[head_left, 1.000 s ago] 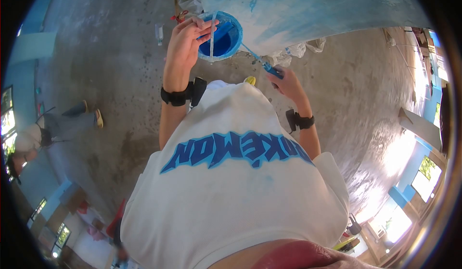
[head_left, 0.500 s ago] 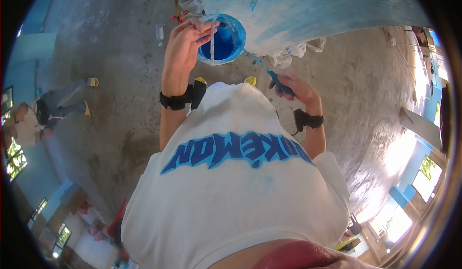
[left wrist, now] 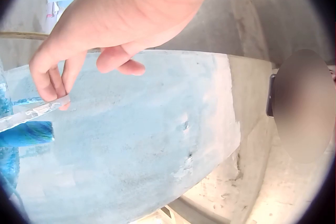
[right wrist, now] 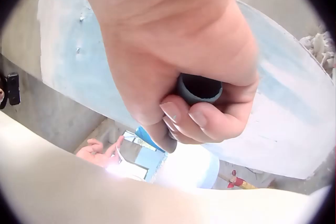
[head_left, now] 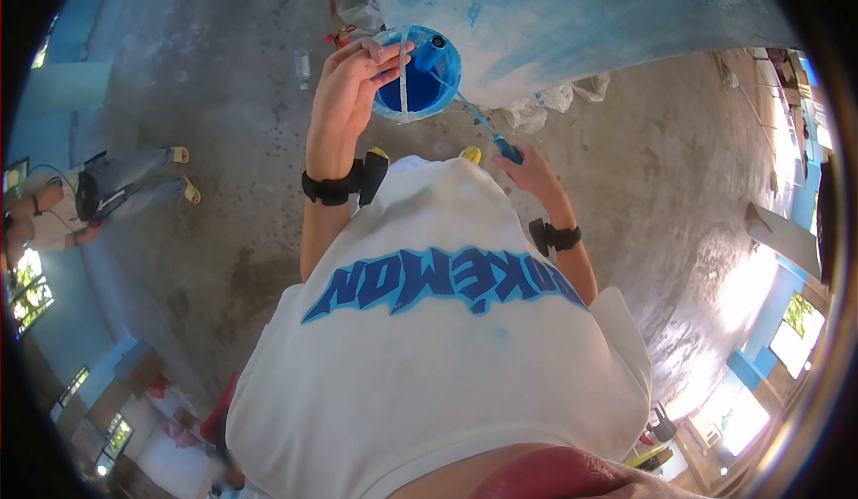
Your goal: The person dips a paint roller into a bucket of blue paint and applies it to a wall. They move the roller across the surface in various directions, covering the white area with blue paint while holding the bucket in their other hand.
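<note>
A round bucket (head_left: pixel 450 81) with dark blue paint inside hangs from a whitish strap-like handle (head_left: pixel 403 83). The left hand (head_left: pixel 344 97) has its fingers hooked round that handle; in the left wrist view the fingertips of the left hand (left wrist: pixel 105 29) curl over the handle (left wrist: pixel 34 112). A blue roller (head_left: pixel 429 56) sits at the bucket's inner far side, its thin rod crossing the rim. The right hand (head_left: pixel 532 176) grips the roller's blue handle (head_left: pixel 508 150). From the right wrist, the right hand (right wrist: pixel 184 61) wraps round the handle's hollow dark end (right wrist: pixel 200 88).
A blue-and-white painted panel (head_left: pixel 572 16) stands just beyond the bucket. Crumpled plastic bags (head_left: pixel 536 109) lie along its lower edge. A clear bottle (head_left: pixel 303 68) lies on the grey floor (head_left: pixel 223 142) to the left. Another person (head_left: pixel 125 186) is at far left.
The roller head now shows at the bucket's far inner side. The right hand moved down and out, then back up. The bucket shifted slightly right. The person at left changed stance.
</note>
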Action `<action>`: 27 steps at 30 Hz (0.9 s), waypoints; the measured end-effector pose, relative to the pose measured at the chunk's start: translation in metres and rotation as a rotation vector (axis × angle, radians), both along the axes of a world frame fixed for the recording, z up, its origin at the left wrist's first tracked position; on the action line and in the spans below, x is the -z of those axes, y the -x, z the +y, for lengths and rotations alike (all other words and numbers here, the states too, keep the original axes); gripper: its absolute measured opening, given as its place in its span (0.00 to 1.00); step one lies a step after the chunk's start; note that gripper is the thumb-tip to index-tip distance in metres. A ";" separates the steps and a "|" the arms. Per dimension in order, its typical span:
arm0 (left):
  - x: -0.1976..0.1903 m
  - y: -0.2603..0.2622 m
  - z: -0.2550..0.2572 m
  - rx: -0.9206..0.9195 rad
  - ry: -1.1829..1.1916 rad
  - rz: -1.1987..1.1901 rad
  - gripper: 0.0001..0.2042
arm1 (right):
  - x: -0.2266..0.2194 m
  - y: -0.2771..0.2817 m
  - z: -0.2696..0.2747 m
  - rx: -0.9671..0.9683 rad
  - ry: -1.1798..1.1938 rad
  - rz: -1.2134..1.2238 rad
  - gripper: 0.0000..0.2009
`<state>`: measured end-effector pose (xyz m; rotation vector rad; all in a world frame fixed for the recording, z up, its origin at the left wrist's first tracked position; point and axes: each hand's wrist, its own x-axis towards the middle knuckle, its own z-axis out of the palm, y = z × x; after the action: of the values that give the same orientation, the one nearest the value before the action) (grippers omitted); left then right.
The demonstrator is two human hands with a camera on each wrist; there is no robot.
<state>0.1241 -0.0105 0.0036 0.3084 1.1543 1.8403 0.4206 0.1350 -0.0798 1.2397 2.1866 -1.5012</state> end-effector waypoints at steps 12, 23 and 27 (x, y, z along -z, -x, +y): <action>-0.010 -0.002 0.007 0.021 -0.037 -0.035 0.08 | 0.013 -0.003 -0.010 0.013 -0.134 0.098 0.19; -0.003 -0.004 0.010 0.025 -0.030 0.044 0.12 | 0.009 0.000 -0.009 0.064 -0.068 0.106 0.17; -0.002 -0.004 0.010 0.030 -0.041 0.042 0.11 | 0.006 0.000 -0.009 0.069 -0.094 0.094 0.17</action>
<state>0.1277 -0.0010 0.0057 0.3877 1.1351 1.8406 0.4202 0.1263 -0.0854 1.3109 2.3220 -1.5278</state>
